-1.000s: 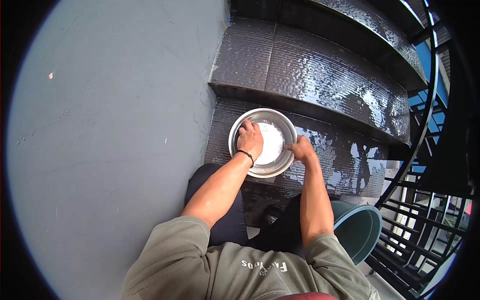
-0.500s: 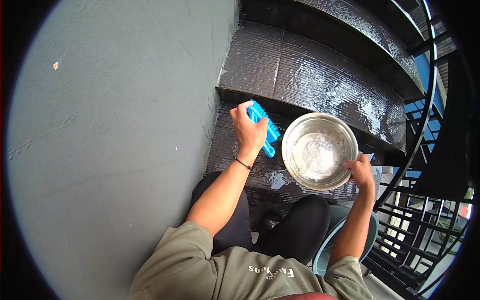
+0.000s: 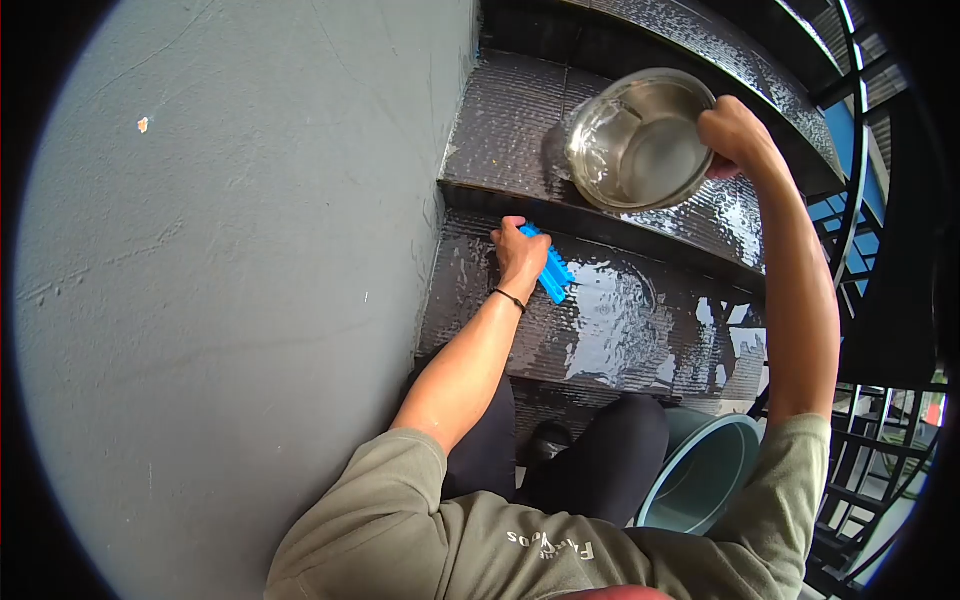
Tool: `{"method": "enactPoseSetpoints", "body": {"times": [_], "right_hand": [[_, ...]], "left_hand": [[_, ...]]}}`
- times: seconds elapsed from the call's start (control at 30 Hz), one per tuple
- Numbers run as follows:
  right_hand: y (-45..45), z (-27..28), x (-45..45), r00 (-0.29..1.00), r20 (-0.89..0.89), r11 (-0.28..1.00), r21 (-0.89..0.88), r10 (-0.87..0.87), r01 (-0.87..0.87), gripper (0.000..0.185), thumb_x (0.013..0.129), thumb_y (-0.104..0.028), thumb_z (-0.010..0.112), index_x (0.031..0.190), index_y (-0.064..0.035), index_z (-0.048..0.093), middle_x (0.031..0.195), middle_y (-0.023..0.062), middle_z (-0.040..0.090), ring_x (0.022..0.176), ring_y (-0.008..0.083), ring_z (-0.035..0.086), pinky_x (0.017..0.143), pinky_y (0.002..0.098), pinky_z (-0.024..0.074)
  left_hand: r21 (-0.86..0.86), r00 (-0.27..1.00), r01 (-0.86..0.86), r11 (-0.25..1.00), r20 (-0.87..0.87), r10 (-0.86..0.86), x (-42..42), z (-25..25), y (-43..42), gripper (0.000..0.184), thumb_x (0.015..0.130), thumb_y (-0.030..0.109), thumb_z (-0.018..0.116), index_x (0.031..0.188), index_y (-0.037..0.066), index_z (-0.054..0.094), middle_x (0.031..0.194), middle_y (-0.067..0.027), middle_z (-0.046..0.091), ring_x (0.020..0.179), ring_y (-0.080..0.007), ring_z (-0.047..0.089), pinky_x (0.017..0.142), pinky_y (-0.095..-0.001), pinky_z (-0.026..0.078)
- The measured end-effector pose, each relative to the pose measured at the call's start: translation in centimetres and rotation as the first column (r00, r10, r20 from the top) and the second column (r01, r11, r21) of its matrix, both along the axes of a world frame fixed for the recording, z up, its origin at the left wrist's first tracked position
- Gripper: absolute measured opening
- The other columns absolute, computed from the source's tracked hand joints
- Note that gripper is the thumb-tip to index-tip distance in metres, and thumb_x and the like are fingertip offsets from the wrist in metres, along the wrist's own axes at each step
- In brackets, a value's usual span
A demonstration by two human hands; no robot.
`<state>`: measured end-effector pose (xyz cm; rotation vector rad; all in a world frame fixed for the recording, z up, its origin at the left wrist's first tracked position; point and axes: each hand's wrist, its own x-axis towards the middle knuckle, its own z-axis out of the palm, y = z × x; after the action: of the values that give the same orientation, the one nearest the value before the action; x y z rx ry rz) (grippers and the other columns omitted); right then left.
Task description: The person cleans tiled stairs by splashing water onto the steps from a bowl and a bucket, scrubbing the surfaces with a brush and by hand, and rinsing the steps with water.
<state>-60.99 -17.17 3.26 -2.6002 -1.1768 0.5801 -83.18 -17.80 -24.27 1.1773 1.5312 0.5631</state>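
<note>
My left hand (image 3: 521, 254) is closed around a blue scrubbing brush (image 3: 554, 275), held low over the wet dark stair tread (image 3: 620, 320) near the wall. Up and to the right, my right hand (image 3: 736, 138) grips the rim of a round metal basin (image 3: 660, 165). The basin is tilted to the left over the upper step (image 3: 510, 110), and water runs at its left lip. Whether the brush bristles touch the tread I cannot tell.
A grey wall (image 3: 240, 250) borders the stairs on the left. Beside my right knee stands a grey-green bucket (image 3: 690, 485). A black metal railing (image 3: 855, 200) curves along the right side. The treads are wet and shiny.
My right hand has lifted the basin up and away and tipped it leftward over the upper step. My left hand with the brush has shifted slightly right. More water shows on the lower tread.
</note>
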Motion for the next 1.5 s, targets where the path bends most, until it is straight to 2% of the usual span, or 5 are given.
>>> {"method": "enactPoseSetpoints", "body": {"times": [0.53, 0.8, 1.03, 1.2, 1.5], "right_hand": [[-9.6, 3.9, 16.1, 0.463, 0.880, 0.994, -0.102, 0.105, -0.032, 0.024, 0.091, -0.014, 0.052, 0.099, 0.0005, 0.069, 0.101, 0.0262, 0.070, 0.099, 0.0414, 0.068, 0.082, 0.0518, 0.0555], [-21.2, 4.8, 13.9, 0.363, 0.911, 0.968, 0.117, -0.194, 0.223, 0.023, 0.093, -0.017, 0.052, 0.099, 0.0014, 0.064, 0.093, 0.0249, 0.071, 0.089, 0.0428, 0.070, 0.074, 0.0514, 0.0573], [-31.4, -3.5, 8.5, 0.899, 0.219, 0.897, 0.327, -0.379, 0.299, 0.033, 0.082, -0.017, 0.061, 0.104, 0.0062, 0.065, 0.074, 0.0201, 0.067, 0.061, 0.0250, 0.066, 0.061, 0.0395, 0.0508], [-29.1, -11.2, 2.9, 0.810, -0.482, 0.924, 0.005, -0.334, 0.384, 0.033, 0.081, -0.013, 0.062, 0.104, 0.0093, 0.065, 0.076, 0.0183, 0.069, 0.059, 0.0249, 0.069, 0.050, 0.0357, 0.0548], [-23.7, -27.6, -0.3, 0.771, -0.632, 0.997, 0.040, 0.079, -0.070, 0.042, 0.079, -0.009, 0.057, 0.120, 0.0026, 0.060, 0.079, 0.0192, 0.071, 0.054, 0.0250, 0.067, 0.055, 0.0371, 0.0564]], "left_hand": [[-0.161, 0.875, -0.091, 0.983, 0.458, 0.156, -1.9, -4.3, 2.4, 0.014, 0.066, 0.003, 0.070, 0.076, 0.006, 0.060, 0.073, -0.0056, 0.056, 0.069, -0.0169, 0.053, 0.059, -0.0343, 0.042], [-0.293, 0.949, 0.239, 0.926, 0.271, -0.160, -1.3, -6.4, 2.0, 0.036, 0.078, 0.011, 0.079, 0.103, -0.006, 0.060, 0.090, -0.0121, 0.065, 0.080, -0.0213, 0.063, 0.073, -0.0377, 0.052], [-0.102, 0.936, 0.345, 0.933, 0.120, -0.332, 0.0, -3.0, 1.7, 0.039, 0.082, 0.011, 0.078, 0.114, -0.005, 0.062, 0.094, -0.0127, 0.067, 0.082, -0.0185, 0.064, 0.071, -0.0351, 0.052], [0.077, 0.796, 0.604, 0.794, -0.106, -0.596, -1.0, -2.3, 2.4, 0.035, 0.081, 0.012, 0.077, 0.113, 0.002, 0.067, 0.094, -0.0123, 0.068, 0.083, -0.0185, 0.064, 0.075, -0.0338, 0.053], [0.103, 0.648, 0.665, 0.740, -0.572, -0.503, -2.6, -0.8, 2.7, 0.035, 0.084, 0.028, 0.074, 0.112, 0.007, 0.070, 0.099, -0.0186, 0.070, 0.095, -0.0340, 0.068, 0.086, -0.0415, 0.052]]}}
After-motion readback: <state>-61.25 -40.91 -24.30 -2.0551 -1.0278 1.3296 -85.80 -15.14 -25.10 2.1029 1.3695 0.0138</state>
